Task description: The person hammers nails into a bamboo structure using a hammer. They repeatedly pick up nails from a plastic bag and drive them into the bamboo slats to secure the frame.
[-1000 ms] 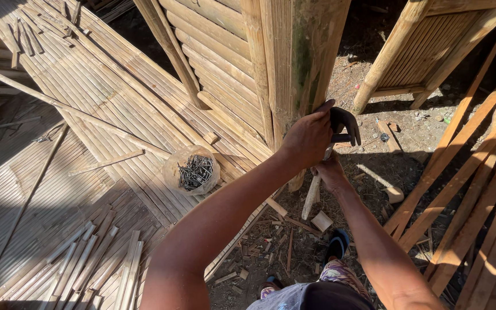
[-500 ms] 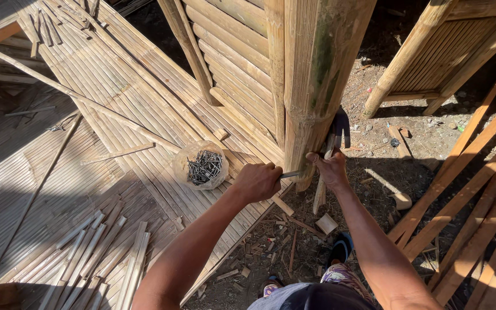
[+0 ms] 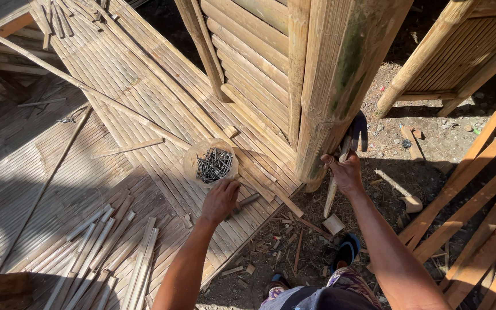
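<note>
My left hand (image 3: pixel 220 200) hovers low over the bamboo-slat floor (image 3: pixel 144 86), just below a round clear container of nails (image 3: pixel 212 163). Its fingers curl around a short dark rod (image 3: pixel 247 201) that sticks out to the right. My right hand (image 3: pixel 345 172) grips the pale wooden handle of a claw hammer, whose dark head (image 3: pixel 358 129) rests against the foot of a thick bamboo post (image 3: pixel 340 74). A wall of horizontal bamboo poles (image 3: pixel 254 63) joins that post on its left.
Several loose split-bamboo strips (image 3: pixel 104 252) lie at the lower left. Long slats (image 3: pixel 477 195) lean at the right over bare dirt strewn with offcuts (image 3: pixel 294 229). A slatted bamboo frame (image 3: pixel 460 51) stands at the upper right. My sandalled foot (image 3: pixel 347 250) is on the ground.
My left hand has come away from the post, moving down and left to the floor beside the nail container. My right hand with the hammer has stayed at the post.
</note>
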